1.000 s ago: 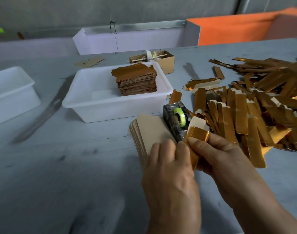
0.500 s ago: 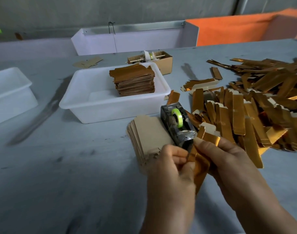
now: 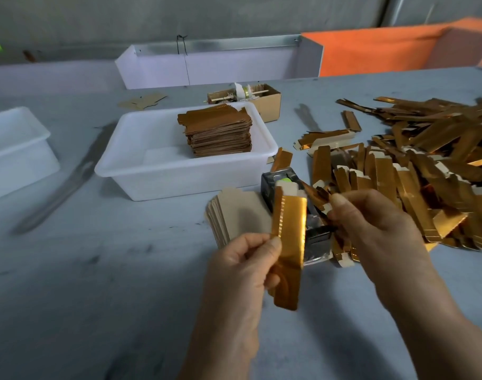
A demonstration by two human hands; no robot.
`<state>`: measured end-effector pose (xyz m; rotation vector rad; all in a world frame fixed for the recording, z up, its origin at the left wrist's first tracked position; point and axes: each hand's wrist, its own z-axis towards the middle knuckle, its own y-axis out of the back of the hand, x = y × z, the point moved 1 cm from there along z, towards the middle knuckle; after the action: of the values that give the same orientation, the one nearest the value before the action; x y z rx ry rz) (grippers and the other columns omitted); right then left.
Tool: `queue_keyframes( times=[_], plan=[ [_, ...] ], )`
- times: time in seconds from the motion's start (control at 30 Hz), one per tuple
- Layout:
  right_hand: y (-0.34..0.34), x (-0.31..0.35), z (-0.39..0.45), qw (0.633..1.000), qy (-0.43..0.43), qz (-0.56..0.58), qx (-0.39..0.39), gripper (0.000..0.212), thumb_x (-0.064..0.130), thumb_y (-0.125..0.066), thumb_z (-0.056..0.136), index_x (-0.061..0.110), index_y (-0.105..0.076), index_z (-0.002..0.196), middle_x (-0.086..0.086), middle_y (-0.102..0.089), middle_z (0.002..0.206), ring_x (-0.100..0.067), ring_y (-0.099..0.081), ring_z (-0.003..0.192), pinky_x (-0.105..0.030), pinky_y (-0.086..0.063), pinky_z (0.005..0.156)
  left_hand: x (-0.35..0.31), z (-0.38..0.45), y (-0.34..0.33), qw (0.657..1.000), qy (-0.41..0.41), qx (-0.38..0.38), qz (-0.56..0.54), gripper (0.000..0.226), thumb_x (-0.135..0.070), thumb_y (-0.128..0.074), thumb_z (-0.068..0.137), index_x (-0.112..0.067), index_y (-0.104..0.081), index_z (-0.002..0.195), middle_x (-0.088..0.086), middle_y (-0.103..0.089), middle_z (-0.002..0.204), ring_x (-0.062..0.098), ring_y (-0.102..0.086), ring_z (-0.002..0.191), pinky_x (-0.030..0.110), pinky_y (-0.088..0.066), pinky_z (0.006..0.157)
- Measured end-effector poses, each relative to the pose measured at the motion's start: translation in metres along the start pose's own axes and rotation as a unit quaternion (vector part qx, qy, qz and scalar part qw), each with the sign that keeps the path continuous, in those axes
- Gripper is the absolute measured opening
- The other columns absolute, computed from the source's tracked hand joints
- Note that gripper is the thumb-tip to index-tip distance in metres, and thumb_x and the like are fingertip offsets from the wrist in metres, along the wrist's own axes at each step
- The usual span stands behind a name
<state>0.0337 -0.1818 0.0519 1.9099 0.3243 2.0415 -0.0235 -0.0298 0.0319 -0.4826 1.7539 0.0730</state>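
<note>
Standing upright above the surface (image 3: 97, 270), the gold sleeve (image 3: 289, 237) is pinched at its left edge between the thumb and fingers (image 3: 272, 244) of the left hand (image 3: 239, 270), with its serrated flap turned up. Just behind the sleeve, the tape dispenser (image 3: 268, 185) is partly hidden. A stack of tan blanks (image 3: 239, 212) is seen just beyond the left fingers. The fingers (image 3: 341, 201) of the right hand (image 3: 376, 229) are curled narrow just right of the sleeve, over the dispenser; whether tape is pinched there cannot be told. The step is judged to be the taping of the sleeve's seam. For this, the overlap should be pressed flat by the left grip, a short length of tape torn off cleanly, and the tape laid squarely across the seam without wrinkles. Right of the right fingers a loose pile of gold pieces (image 3: 426, 165) is spread. Well beyond the left fingers a white tub (image 3: 141, 171) is set, and a finished stack (image 3: 217, 133) is held in it.
</note>
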Motion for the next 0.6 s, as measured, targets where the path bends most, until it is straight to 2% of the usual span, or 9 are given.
queue_keyframes(
  times=[0.07,0.2,0.33,0.47,0.6],
  plan=[
    [0.001,-0.004,0.011,0.997,-0.004,-0.071,0.022,0.012,0.039,-0.056,0.087,0.034,-0.061,0.077,0.008,-0.062,0.079,-0.012,-0.059,0.077,-0.034,-0.05,0.067,0.001,0.004,0.003,0.999,0.002,-0.045,-0.026,0.026,-0.011,-0.066,0.085,-0.023,-0.074,0.064,0.0,-0.062,0.058,0.003,-0.052,0.046,0.014,-0.042,0.042],
    [-0.009,-0.015,0.023,0.986,-0.031,-0.131,0.1,0.01,0.038,-0.06,0.087,0.029,-0.063,0.084,0.01,-0.061,0.08,-0.006,-0.055,0.075,-0.02,-0.039,0.058,0.009,0.009,0.004,0.995,0.02,-0.08,-0.05,0.025,-0.014,-0.067,0.085,-0.024,-0.074,0.064,0.002,-0.06,0.059,0.004,-0.049,0.045,0.014,-0.039,0.04],
    [-0.014,-0.019,0.025,0.987,-0.07,-0.094,0.11,0.018,0.037,-0.062,0.086,0.023,-0.065,0.076,0.003,-0.063,0.076,-0.01,-0.056,0.072,-0.02,-0.035,0.054,0.013,0.01,0.001,0.996,0.023,-0.073,-0.041,0.027,-0.013,-0.068,0.085,-0.027,-0.074,0.063,0.002,-0.061,0.059,0.003,-0.049,0.043,0.014,-0.039,0.039],
    [-0.014,-0.018,0.024,0.986,-0.098,-0.045,0.123,0.02,0.036,-0.063,0.085,0.019,-0.068,0.076,0.002,-0.065,0.082,-0.009,-0.056,0.08,-0.021,-0.034,0.057,0.016,0.011,-0.005,0.997,0.028,-0.06,-0.036,0.029,-0.01,-0.067,0.086,-0.026,-0.074,0.063,0.003,-0.061,0.059,0.004,-0.049,0.044,0.015,-0.039,0.04],
    [-0.016,-0.015,0.024,0.985,-0.112,-0.018,0.131,0.016,0.028,-0.064,0.085,0.015,-0.069,0.077,0.003,-0.066,0.082,-0.009,-0.056,0.082,-0.023,-0.035,0.058,0.017,0.011,-0.013,0.998,0.041,-0.041,-0.031,0.015,-0.012,-0.066,0.087,-0.015,-0.072,0.073,0.005,-0.062,0.06,0.007,-0.049,0.045,0.016,-0.04,0.041]
  ],
)
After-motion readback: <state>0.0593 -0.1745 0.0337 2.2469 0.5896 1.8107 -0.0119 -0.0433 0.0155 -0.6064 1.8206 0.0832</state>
